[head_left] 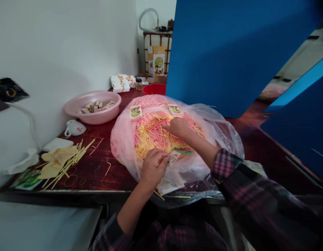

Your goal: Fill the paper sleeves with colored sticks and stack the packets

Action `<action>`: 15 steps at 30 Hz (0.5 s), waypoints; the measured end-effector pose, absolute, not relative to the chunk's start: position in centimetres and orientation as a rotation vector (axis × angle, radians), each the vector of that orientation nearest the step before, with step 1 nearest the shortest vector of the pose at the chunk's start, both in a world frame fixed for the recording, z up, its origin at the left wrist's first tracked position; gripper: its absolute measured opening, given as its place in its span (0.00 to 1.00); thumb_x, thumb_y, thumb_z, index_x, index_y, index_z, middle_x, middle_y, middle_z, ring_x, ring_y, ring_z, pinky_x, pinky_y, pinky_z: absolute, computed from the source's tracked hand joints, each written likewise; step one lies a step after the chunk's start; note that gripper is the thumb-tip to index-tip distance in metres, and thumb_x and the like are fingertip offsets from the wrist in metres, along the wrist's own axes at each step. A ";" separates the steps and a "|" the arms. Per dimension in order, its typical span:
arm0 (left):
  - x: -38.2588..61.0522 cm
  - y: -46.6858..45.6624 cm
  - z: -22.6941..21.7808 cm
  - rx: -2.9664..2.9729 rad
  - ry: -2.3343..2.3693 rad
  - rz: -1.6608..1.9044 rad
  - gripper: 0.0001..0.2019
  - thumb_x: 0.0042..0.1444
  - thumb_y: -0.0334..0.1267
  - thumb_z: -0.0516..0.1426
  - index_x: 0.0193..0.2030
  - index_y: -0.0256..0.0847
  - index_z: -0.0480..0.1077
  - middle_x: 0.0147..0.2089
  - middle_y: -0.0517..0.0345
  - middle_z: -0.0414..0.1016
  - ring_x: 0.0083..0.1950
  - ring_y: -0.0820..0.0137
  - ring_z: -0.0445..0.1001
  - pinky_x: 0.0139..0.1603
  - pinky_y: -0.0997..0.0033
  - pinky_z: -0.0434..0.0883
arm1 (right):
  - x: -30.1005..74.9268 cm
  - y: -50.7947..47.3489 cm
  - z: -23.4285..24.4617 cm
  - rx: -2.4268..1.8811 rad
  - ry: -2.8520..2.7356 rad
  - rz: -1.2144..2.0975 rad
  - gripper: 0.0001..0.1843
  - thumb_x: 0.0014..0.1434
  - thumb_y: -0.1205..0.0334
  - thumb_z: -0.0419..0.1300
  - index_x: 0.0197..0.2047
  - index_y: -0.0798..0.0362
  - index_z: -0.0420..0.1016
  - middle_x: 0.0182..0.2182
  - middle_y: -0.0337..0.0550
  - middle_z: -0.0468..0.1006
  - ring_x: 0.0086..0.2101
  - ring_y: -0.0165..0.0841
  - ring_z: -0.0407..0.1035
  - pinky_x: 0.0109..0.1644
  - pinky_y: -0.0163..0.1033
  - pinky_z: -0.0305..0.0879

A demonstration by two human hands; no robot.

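pinching a paper packet in the left hand, right hand half-curled, hold unclear, on pink and yellow sticks heaped on a plastic bag for easy reach

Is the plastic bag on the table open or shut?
Open: the clear plastic bag lies spread wide, its pink and yellow sticks exposed, with the right hand resting on them.
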State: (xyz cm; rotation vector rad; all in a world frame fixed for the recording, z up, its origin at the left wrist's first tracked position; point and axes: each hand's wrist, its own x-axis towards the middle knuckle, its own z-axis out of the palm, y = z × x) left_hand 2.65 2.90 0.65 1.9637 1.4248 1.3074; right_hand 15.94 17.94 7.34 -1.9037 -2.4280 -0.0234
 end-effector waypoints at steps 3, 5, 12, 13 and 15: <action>2.7 2.9 0.6 1.951 1.412 1.301 0.06 0.62 0.33 0.59 0.36 0.42 0.79 0.38 0.54 0.81 0.44 0.64 0.76 0.48 0.62 0.73 | 14.3 18.2 6.9 -1.939 -2.425 -0.048 0.40 0.64 0.34 0.54 0.54 0.65 0.80 0.49 0.70 0.81 0.52 0.53 0.76 0.53 0.47 0.71; 2.8 2.9 0.5 1.946 1.402 1.299 0.06 0.62 0.33 0.59 0.37 0.42 0.79 0.38 0.54 0.80 0.44 0.64 0.76 0.48 0.62 0.73 | 13.5 18.2 6.6 -1.956 -2.432 -0.044 0.37 0.65 0.37 0.56 0.57 0.65 0.77 0.52 0.70 0.79 0.54 0.51 0.75 0.55 0.46 0.70; 2.8 2.9 0.2 1.924 1.391 1.305 0.06 0.62 0.32 0.59 0.36 0.42 0.78 0.37 0.55 0.80 0.43 0.64 0.76 0.48 0.61 0.73 | 12.8 18.9 6.6 -2.012 -2.489 -0.023 0.23 0.66 0.60 0.56 0.58 0.66 0.76 0.53 0.72 0.78 0.55 0.51 0.75 0.55 0.46 0.70; 2.8 3.0 0.2 1.926 1.384 1.310 0.06 0.62 0.32 0.59 0.36 0.42 0.78 0.37 0.55 0.80 0.43 0.64 0.76 0.48 0.61 0.73 | 12.8 18.9 6.7 -2.008 -2.500 -0.029 0.23 0.65 0.62 0.56 0.58 0.66 0.76 0.53 0.71 0.79 0.55 0.51 0.75 0.55 0.46 0.71; 2.8 3.1 0.2 1.934 1.375 1.320 0.06 0.62 0.33 0.59 0.36 0.43 0.79 0.37 0.55 0.80 0.43 0.64 0.76 0.48 0.61 0.73 | 12.7 19.0 6.9 -1.976 -2.543 -0.034 0.22 0.65 0.65 0.55 0.59 0.65 0.76 0.53 0.71 0.79 0.56 0.51 0.75 0.56 0.47 0.71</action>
